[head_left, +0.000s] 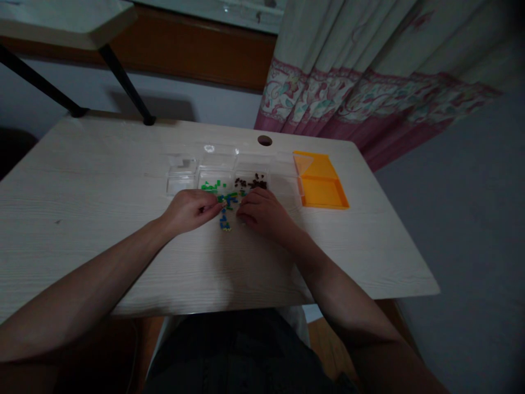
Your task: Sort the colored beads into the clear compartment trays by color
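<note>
A loose pile of small blue, green and yellow plastic pieces (223, 223) lies on the table between my hands. My left hand (189, 210) is closed at the pile's left side, thumb and forefinger pinched together. Something tiny and pale may be at their tips, too small to name. From the right, my right hand (266, 214) reaches to the pile with bent fingers drawn together; whatever they hold is hidden. Just beyond, small green pieces (210, 186) and dark brown pieces (258, 183) sit in separate clear plastic compartments, partly covered by my hands.
More clear plastic boxes (180, 183) with raised lids stand in a row behind my hands. At the right is an open orange box (324, 192). The pale wooden table (123, 175) has a cable hole (264, 140) at the back; a shelf leg (127, 85) stands back left.
</note>
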`<action>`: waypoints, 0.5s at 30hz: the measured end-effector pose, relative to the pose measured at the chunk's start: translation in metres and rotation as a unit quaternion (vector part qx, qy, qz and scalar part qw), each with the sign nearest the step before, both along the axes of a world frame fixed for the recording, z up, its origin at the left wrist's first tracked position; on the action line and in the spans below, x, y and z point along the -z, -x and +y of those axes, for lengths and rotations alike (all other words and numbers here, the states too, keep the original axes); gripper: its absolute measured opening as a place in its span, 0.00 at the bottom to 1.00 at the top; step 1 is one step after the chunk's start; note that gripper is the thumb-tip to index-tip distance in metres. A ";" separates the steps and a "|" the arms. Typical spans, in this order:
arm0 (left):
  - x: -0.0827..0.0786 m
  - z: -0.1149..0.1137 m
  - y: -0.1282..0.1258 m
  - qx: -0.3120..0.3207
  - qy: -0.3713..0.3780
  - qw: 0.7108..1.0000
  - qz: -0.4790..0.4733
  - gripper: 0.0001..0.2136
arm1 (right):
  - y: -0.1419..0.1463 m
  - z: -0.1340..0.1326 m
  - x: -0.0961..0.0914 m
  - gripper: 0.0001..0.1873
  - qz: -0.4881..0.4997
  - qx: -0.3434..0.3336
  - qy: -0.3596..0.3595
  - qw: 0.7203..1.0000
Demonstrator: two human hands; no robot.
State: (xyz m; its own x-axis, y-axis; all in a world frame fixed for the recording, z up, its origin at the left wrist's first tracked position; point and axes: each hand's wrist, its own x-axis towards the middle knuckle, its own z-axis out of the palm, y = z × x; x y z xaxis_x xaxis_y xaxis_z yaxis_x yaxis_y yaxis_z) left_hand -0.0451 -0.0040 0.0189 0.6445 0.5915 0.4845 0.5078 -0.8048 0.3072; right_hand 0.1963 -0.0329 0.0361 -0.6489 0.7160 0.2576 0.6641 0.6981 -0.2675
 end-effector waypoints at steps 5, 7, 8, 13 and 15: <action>0.000 0.000 0.001 -0.008 -0.004 1.000 0.007 0.20 | 0.001 0.001 0.007 0.09 0.017 0.027 -0.008 0.999; 0.000 0.000 0.001 -0.011 -0.001 1.000 0.008 0.20 | 0.003 0.001 0.012 0.10 0.023 0.040 -0.012 0.999; 0.000 0.000 0.001 -0.011 0.002 1.000 0.008 0.20 | 0.004 0.001 0.014 0.11 0.024 0.046 -0.015 0.999; -0.001 -0.001 0.000 -0.006 0.007 1.000 0.008 0.20 | 0.010 0.000 0.022 0.12 0.033 0.066 -0.027 0.997; -0.002 -0.001 0.000 -0.006 0.004 1.000 0.005 0.20 | 0.011 0.000 0.022 0.11 0.040 0.068 -0.021 0.997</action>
State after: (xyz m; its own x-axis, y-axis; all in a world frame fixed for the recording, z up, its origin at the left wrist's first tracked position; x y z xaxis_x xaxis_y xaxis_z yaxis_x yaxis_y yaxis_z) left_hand -0.0446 -0.0047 0.0205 0.6425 0.6026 0.4734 0.5206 -0.7965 0.3074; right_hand 0.1854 -0.0329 0.0138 -0.5233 0.7832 0.3357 0.7307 0.6151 -0.2961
